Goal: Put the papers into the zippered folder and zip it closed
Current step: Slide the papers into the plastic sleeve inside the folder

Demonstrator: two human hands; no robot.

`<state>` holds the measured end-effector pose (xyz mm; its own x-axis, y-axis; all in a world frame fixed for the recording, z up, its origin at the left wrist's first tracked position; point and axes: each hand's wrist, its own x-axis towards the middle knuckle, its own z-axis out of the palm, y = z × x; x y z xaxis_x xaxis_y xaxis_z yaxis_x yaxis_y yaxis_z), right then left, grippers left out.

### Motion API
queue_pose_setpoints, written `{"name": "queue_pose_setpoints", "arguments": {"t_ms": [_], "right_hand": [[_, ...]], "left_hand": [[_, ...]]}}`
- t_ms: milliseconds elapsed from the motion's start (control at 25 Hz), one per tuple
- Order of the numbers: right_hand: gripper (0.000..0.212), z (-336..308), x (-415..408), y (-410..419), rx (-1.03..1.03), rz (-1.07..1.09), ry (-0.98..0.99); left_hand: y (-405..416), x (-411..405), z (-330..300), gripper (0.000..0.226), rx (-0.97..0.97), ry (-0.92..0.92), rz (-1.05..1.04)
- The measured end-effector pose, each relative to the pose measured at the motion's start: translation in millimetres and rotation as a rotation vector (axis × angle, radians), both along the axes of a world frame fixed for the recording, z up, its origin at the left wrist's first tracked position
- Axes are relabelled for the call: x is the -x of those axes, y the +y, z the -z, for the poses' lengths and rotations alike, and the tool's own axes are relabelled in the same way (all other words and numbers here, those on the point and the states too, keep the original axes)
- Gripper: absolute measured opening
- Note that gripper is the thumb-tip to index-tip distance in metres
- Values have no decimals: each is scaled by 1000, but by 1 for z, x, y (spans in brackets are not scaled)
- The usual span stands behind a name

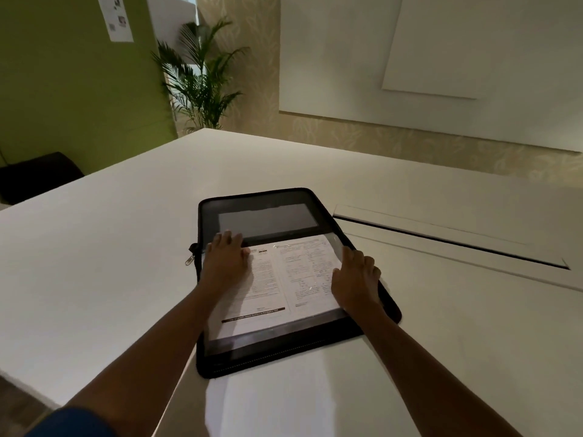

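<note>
Flat on the white desk [94, 263] lies one black zippered folder [372, 298], open, with printed papers [290, 279] under its clear sleeve. Two hands rest on it, palms down and fingers spread: the left hand [225, 260] presses the papers' far left corner, the right hand [355, 283] their right edge. One metal zipper pull [189, 260] hangs just left of the left hand. Beyond the desk stands one potted palm [202, 77].

print on the papers [284, 275] is too small to read; both hands cover their side edges.
</note>
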<state>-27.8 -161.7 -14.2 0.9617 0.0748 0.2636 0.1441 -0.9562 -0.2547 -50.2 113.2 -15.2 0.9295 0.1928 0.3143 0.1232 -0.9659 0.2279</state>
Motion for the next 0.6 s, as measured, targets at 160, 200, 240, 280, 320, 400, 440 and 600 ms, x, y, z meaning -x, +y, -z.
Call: {"name": "queue_pose_setpoints", "arguments": {"t_ms": [160,200,240,280,320,400,440,600], "right_hand": [[52,1,13,5,-1,116,30],[52,0,17,7,-17,136,52],[52,-1,21,9,-28,157,68],[53,-1,24,12,-31,178,77],[55,-1,28,15,-28,207,81],[57,-1,35,19,-15,265,91],[58,-2,38,21,-12,290,99],[57,-1,57,29,-56,392,159]], "left_hand": [[50,-11,-8,46,106,163,-127],[58,-14,-10,52,151,209,-157],[65,-16,-12,59,205,241,-179],[71,-18,-14,67,261,263,-196],[77,-20,-16,74,298,277,-209],[83,-27,-20,88,312,290,-237],[84,-30,-23,94,325,297,-254],[85,-41,-28,105,496,309,-341]]}}
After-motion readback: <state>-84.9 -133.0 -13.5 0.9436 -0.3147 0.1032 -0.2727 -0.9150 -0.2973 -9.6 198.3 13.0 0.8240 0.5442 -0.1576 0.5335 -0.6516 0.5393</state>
